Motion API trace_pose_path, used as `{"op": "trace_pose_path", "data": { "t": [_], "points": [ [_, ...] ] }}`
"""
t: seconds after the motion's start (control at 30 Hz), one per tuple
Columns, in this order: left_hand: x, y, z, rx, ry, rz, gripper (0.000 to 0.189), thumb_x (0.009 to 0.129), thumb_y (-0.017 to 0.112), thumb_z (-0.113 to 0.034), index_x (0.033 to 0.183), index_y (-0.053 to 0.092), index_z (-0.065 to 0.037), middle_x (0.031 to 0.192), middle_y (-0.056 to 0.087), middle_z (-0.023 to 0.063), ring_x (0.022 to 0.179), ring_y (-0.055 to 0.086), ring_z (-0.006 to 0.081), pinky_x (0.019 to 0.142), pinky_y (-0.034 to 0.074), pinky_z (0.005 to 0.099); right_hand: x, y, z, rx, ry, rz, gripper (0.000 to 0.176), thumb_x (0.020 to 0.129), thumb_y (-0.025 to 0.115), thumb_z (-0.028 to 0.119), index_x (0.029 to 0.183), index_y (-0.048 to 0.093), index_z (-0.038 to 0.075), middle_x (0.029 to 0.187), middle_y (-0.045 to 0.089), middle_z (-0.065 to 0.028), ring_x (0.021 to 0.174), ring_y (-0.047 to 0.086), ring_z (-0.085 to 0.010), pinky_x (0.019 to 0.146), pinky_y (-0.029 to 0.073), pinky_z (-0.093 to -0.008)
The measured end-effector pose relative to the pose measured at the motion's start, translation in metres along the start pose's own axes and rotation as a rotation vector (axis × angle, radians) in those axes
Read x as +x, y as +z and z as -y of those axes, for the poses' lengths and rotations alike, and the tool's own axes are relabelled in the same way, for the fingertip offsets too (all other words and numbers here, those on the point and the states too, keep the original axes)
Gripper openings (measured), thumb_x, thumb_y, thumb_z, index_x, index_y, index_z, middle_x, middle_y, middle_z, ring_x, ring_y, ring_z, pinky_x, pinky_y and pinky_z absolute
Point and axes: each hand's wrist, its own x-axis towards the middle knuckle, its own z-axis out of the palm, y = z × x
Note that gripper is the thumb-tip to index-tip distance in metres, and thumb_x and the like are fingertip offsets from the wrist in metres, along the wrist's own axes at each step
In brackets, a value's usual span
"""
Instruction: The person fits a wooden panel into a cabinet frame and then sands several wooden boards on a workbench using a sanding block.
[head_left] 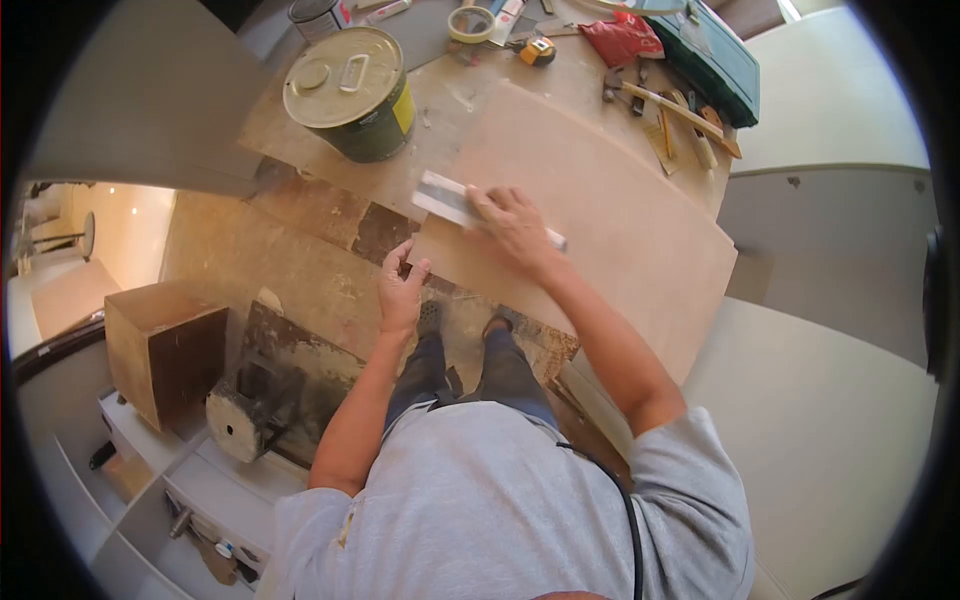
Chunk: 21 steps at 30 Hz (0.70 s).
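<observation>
A large flat wooden board (600, 200) lies slanted across the bench and sticks out over its near edge. My right hand (515, 225) is closed over a long, flat white-and-grey sanding block (440, 197), which rests on the board near its left side. My left hand (402, 285) is at the board's near left corner, thumb and fingers curled around the edge. The underside of the sanding block is hidden against the wood, and my right palm covers its middle.
On the bench (440, 110) stand a lidded metal bucket (350, 95), a tape roll (471, 24) and a tape measure (538, 51). A green toolbox (708, 60), red bag (622, 40) and several hand tools sit behind. A wooden box (165, 345) and stool (240, 410) are lower left.
</observation>
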Motion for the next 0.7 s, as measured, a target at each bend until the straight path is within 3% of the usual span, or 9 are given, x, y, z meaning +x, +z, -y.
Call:
{"op": "trace_pose_path", "data": {
  "t": [0.07, 0.13, 0.23, 0.3, 0.4, 0.47, 0.53, 0.63, 0.7],
  "points": [
    [-0.002, -0.003, 0.005, 0.05, 0.036, -0.019, 0.045, 0.093, 0.07, -0.008, 0.134, 0.055, 0.001, 0.108, 0.065, 0.0032, 0.09, 0.058, 0.0091, 0.081, 0.05, 0.0259, -0.002, -0.024, -0.036, -0.031, -0.137, -0.015, 0.051, 0.089, 0.067, 0.04, 0.131, 0.059, 0.012, 0.113, 0.061, -0.0197, 0.107, 0.059, -0.0391, 0.088, 0.049, -0.05],
    [-0.003, 0.003, 0.005, 0.033, 0.081, -0.045, 0.038, 0.093, 0.07, -0.008, 0.126, 0.056, 0.002, 0.104, 0.064, 0.0037, 0.088, 0.058, 0.0093, 0.079, 0.049, 0.0251, 0.044, -0.026, -0.081, -0.135, 0.125, -0.208, 0.049, 0.089, 0.067, 0.039, 0.129, 0.061, 0.011, 0.109, 0.063, -0.0204, 0.105, 0.06, -0.04, 0.088, 0.05, -0.0492],
    [-0.005, 0.002, 0.01, 0.12, 0.139, -0.085, 0.032, 0.093, 0.071, -0.009, 0.12, 0.057, 0.002, 0.1, 0.063, 0.0037, 0.087, 0.057, 0.0091, 0.078, 0.049, 0.025, 0.104, -0.028, -0.086, -0.103, 0.312, -0.115, 0.051, 0.089, 0.067, 0.037, 0.13, 0.06, 0.009, 0.108, 0.063, -0.0223, 0.102, 0.061, -0.0417, 0.088, 0.05, -0.049],
    [-0.01, 0.006, 0.007, 0.04, 0.12, -0.116, 0.028, 0.093, 0.071, -0.009, 0.116, 0.058, 0.001, 0.098, 0.062, 0.0034, 0.086, 0.057, 0.0089, 0.078, 0.049, 0.0248, 0.098, -0.019, -0.043, -0.195, 0.227, -0.067, 0.051, 0.089, 0.067, 0.035, 0.132, 0.058, 0.008, 0.108, 0.063, -0.0218, 0.103, 0.06, -0.0411, 0.089, 0.05, -0.0483],
    [-0.01, 0.002, 0.017, -0.044, 0.092, -0.194, 0.021, 0.093, 0.07, -0.009, 0.108, 0.059, 0.0, 0.094, 0.062, 0.0034, 0.084, 0.058, 0.0093, 0.078, 0.05, 0.0249, 0.012, -0.016, 0.019, 0.007, -0.205, 0.052, 0.053, 0.086, 0.069, 0.033, 0.132, 0.057, 0.009, 0.108, 0.063, -0.021, 0.102, 0.061, -0.0385, 0.088, 0.051, -0.0484],
    [-0.013, -0.007, 0.016, -0.036, 0.073, -0.261, 0.017, 0.094, 0.069, -0.01, 0.105, 0.059, -0.001, 0.092, 0.063, 0.0036, 0.083, 0.059, 0.0098, 0.077, 0.051, 0.0251, -0.001, -0.022, 0.005, 0.059, -0.335, 0.145, 0.054, 0.085, 0.07, 0.032, 0.132, 0.056, 0.009, 0.109, 0.063, -0.0216, 0.101, 0.061, -0.038, 0.088, 0.05, -0.0484],
    [-0.028, -0.022, 0.005, -0.068, -0.035, -0.246, 0.013, 0.096, 0.067, -0.012, 0.1, 0.059, -0.002, 0.088, 0.063, 0.0042, 0.08, 0.062, 0.0115, 0.076, 0.052, 0.0263, 0.021, -0.029, -0.05, -0.056, -0.355, 0.067, 0.053, 0.085, 0.069, 0.031, 0.131, 0.058, 0.008, 0.114, 0.062, -0.0238, 0.105, 0.061, -0.0384, 0.093, 0.049, -0.049],
    [-0.038, -0.061, 0.03, -0.071, -0.028, -0.307, 0.014, 0.098, 0.063, -0.016, 0.098, 0.059, -0.003, 0.085, 0.064, 0.0045, 0.079, 0.064, 0.0132, 0.075, 0.053, 0.0271, 0.087, -0.021, -0.092, -0.221, 0.292, -0.194, 0.045, 0.09, 0.064, 0.038, 0.125, 0.062, 0.009, 0.118, 0.063, -0.0243, 0.109, 0.06, -0.0423, 0.096, 0.046, -0.0515],
    [-0.051, -0.082, 0.029, -0.067, -0.086, -0.39, 0.017, 0.099, 0.061, -0.018, 0.101, 0.059, -0.002, 0.086, 0.063, 0.0046, 0.077, 0.063, 0.0132, 0.072, 0.053, 0.0271, 0.082, -0.006, -0.042, -0.215, 0.27, -0.189, 0.047, 0.09, 0.064, 0.039, 0.126, 0.061, 0.009, 0.118, 0.063, -0.0254, 0.108, 0.06, -0.0432, 0.094, 0.047, -0.052]
  ]
}}
